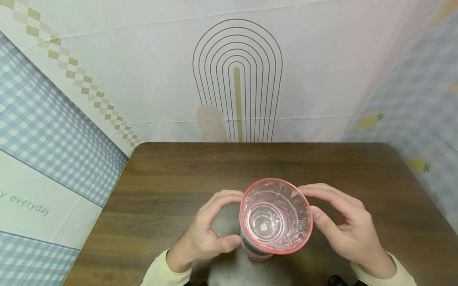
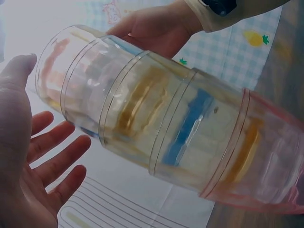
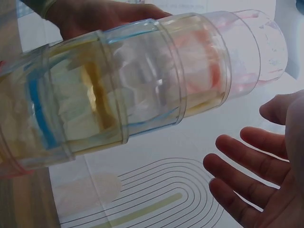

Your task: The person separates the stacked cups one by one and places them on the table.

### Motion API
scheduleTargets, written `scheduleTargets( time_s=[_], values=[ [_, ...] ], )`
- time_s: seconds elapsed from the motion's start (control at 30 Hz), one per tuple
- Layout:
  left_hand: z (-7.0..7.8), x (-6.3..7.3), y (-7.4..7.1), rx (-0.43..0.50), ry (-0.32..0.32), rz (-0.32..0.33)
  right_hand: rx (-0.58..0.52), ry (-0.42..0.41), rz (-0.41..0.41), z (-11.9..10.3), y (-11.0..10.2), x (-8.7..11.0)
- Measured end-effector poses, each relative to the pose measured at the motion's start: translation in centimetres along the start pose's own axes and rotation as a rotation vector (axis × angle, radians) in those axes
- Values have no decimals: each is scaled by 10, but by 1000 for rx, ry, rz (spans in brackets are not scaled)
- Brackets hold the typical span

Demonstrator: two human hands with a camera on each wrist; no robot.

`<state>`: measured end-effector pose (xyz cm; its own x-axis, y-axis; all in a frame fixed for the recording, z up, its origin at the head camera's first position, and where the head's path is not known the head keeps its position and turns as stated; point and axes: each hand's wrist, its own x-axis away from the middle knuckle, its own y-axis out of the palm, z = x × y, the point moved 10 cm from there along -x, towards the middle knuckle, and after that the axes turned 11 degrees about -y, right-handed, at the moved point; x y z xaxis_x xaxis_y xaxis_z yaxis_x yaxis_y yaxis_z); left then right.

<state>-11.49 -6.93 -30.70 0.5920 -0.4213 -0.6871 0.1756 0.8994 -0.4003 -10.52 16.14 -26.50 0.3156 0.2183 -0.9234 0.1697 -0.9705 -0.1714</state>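
A tall stack of clear plastic cups point(image 1: 295, 216) with coloured bands stands upright on the table, its pink-rimmed mouth facing up in the head view. My left hand point(image 1: 204, 232) is at the left of the stack, fingers and thumb spread around its upper side. On the opposite side is my right hand point(image 1: 348, 224), thumb and fingers extended toward the rim. In the left wrist view, the left hand point(image 2: 45, 161) has loosely straight fingers beside the cup stack point(image 2: 142, 102). Relaxed fingers also show on the right hand point(image 3: 256, 171) in the right wrist view. Whether fingertips touch the cups is unclear.
The brown wooden table point(image 1: 171, 167) has rounded far corners. A white patterned cloth point(image 1: 150, 79) hangs behind it, with blue checked fabric point(image 1: 46, 107) on the left. Part of a black object point(image 1: 336, 280) shows by the right sleeve.
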Motion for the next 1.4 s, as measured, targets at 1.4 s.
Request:
scheduleTargets(
  time_s=[1.4],
  values=[
    [11,-12,23,141,13,-45,-257,-159,18,-25,20,-26]
  ],
)
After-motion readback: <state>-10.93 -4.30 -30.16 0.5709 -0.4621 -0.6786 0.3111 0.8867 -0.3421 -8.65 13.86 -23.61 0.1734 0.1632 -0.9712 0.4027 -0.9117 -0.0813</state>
